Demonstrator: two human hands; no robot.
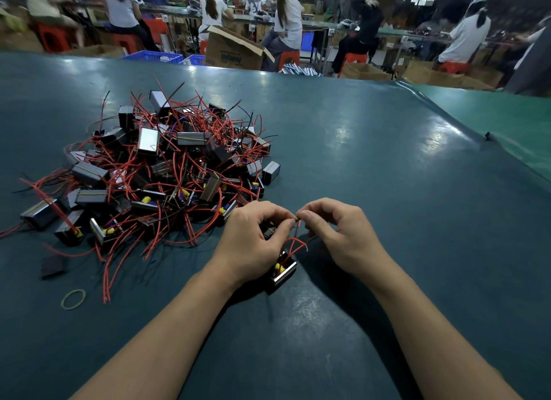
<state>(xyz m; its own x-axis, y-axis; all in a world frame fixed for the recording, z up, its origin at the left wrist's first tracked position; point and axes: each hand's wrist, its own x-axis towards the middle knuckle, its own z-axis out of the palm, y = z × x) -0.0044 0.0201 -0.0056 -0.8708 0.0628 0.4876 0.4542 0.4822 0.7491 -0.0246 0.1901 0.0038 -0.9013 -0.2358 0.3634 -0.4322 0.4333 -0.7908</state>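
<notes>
A: Item in work?
B: Unit (284, 276), black, metal edge, yellow part inside. Flat on table (387, 176), at 6 o'clock of the fingertips, against the left wrist. Red wires (290, 244) rising from it toward 12 o'clock.
A: State of left hand (253, 238)?
B: Fingers curled, thumb and forefinger pinching a wire end. Dark part under the palm, too hidden to name.
A: And right hand (337, 235)?
B: Curled likewise, pinching a wire end. Tips of both hands nearly touching.
A: Stock?
B: Pile (155, 173) of like units tangled in red wires, at 10 o'clock, just beside left hand. Yellow band (73, 299) at 8 o'clock, apart from pile. Black pad (53, 265) at 9 o'clock, by pile's near edge.
A: Beyond?
B: Seated workers at 12 o'clock, backs turned. Open carton (232, 49) past table's far edge.
</notes>
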